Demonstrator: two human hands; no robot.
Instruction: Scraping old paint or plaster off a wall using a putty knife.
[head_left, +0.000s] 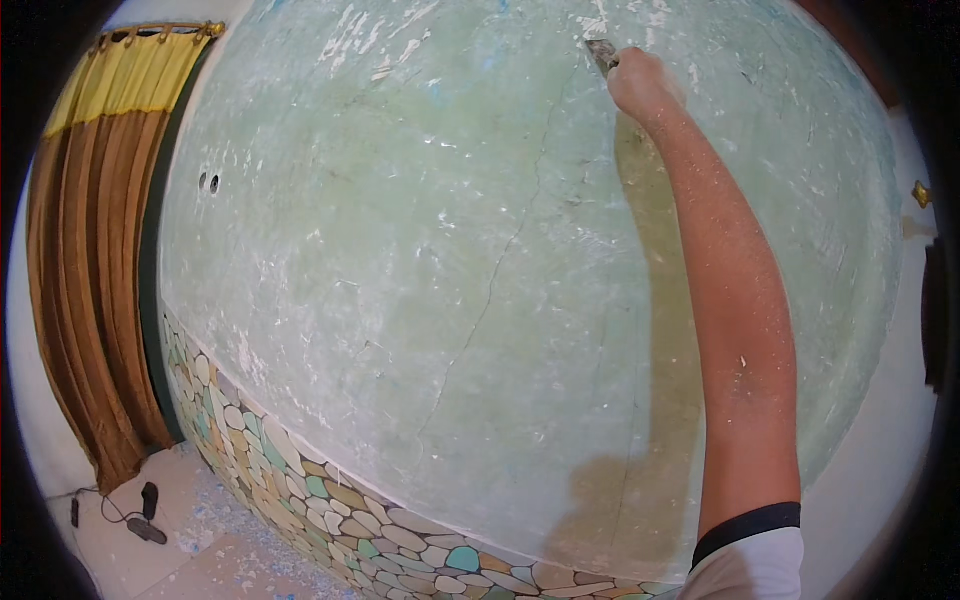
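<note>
My right hand (643, 84) is raised near the top of the picture, its fingers closed around a scraper or putty knife (601, 54). The metal blade of the tool meets the pale green wall (390, 247) beside a patch of white marks. A thin crack runs down the wall from near the blade towards the lower middle. White flakes and scratches dot the surface, and specks of dust cling to my forearm. My left hand is out of view.
Pebble-patterned tiling (345, 517) lines the foot of the wall. Paint flakes litter the floor (225, 559). At the left hangs a brown and yellow curtain (97, 292), with sandals or similar dark objects (147, 529) and a cord below it. Two small holes (214, 184) pierce the wall.
</note>
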